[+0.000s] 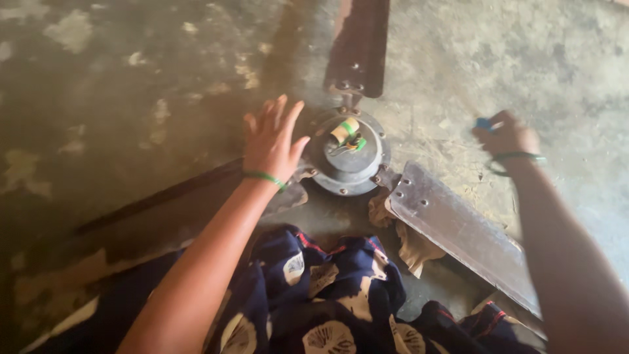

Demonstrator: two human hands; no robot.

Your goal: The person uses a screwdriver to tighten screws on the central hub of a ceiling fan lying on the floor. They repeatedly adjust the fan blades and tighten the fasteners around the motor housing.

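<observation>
Fingers of the left hand spread open, bracing beside the ceiling fan motor; right hand clenches a small blue object; steady the hub firmly.

A ceiling fan lies on the concrete floor, three blades spread from its round motor housing. The left hand hovers open-fingered beside the housing. The right hand is closed around what seems a small blue object, well apart. A crumpled cloth sits under one blade.
</observation>
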